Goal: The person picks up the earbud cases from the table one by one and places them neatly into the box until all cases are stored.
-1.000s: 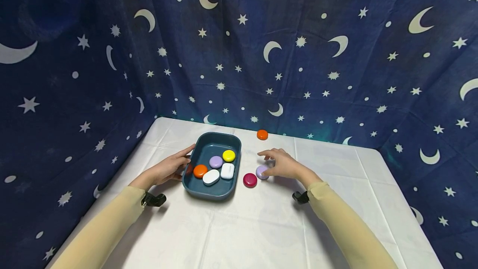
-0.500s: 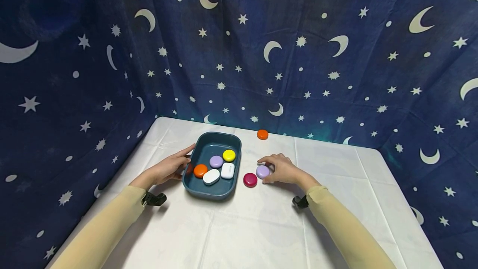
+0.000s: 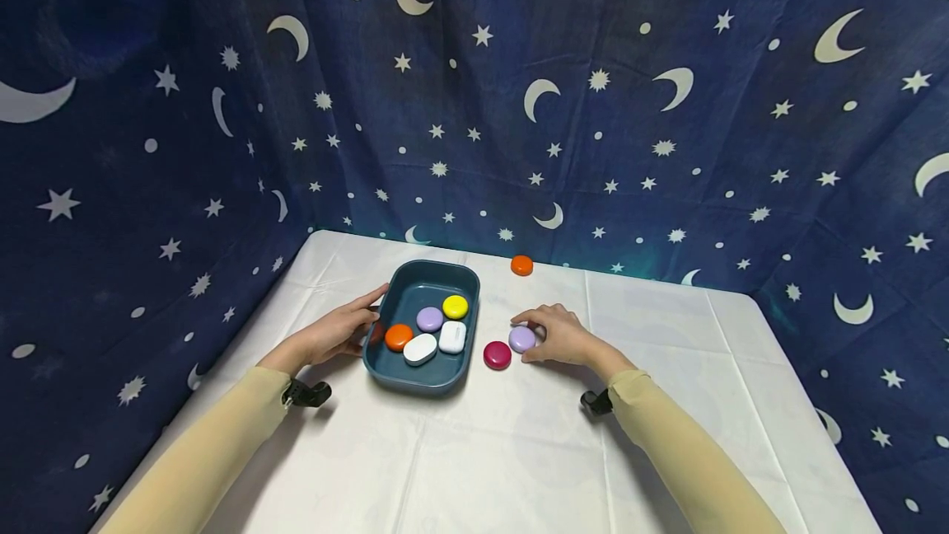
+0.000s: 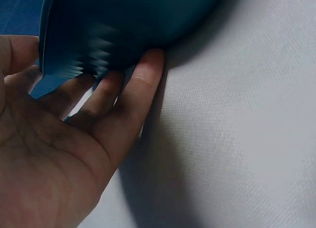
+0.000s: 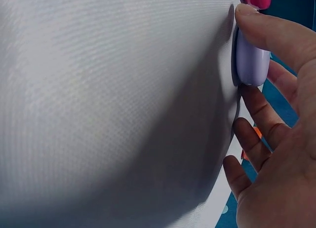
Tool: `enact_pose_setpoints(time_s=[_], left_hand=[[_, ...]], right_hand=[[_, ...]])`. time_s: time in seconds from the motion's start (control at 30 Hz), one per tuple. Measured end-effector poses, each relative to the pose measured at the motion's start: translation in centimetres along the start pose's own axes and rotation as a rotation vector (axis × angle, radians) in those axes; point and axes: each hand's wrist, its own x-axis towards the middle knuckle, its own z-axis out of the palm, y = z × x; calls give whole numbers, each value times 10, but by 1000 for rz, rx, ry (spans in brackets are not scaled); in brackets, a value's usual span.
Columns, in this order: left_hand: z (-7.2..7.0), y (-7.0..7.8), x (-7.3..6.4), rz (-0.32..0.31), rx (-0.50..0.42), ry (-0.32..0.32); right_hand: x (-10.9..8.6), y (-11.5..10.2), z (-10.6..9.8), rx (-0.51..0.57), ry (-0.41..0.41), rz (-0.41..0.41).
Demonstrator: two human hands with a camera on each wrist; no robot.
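Crimson disc: on the white cloth [image 3: 504,452], just beside the lilac disc.
Lilac disc [image 3: 522,339]: on the cloth, right of the tray.
My right hand [image 3: 565,338]: thumb and fingers curled round that lilac disc.
My left hand [image 3: 334,332]: fingers extended, touching the tray's left side.
Tray [image 3: 415,386]: dark teal, bearing a white oval [image 3: 420,349] and a yellow disc [image 3: 455,306].
Far orange disc [image 3: 522,265]: near the cloth's back edge.

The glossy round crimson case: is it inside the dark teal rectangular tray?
No, the crimson case lies on the white tablecloth, just outside the tray.
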Motion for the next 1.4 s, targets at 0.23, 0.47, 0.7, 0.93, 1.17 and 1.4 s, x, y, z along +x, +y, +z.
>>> enact_pose_setpoints(time_s=[0.23,0.47,0.7,0.93,1.17,1.4], left_hand=[[0,0,0,-3,1,4],[-1,0,0,5,2,-11],[-1,-1,2,0,-4,-15],[-1,-2,1,2,-5,-4],[-2,-2,1,-2,-2,-7],[-2,-1,1,-6,-18,-5]], right_hand=[[0,-1,0,10,-4,16],[0,-2,0,21,-7,32],[-2,-3,-4,42,21,6],[3,-12,-17,79,94,-32],[14,-35,-33,112,135,-67],[32,-58,-37,124,132,-136]])
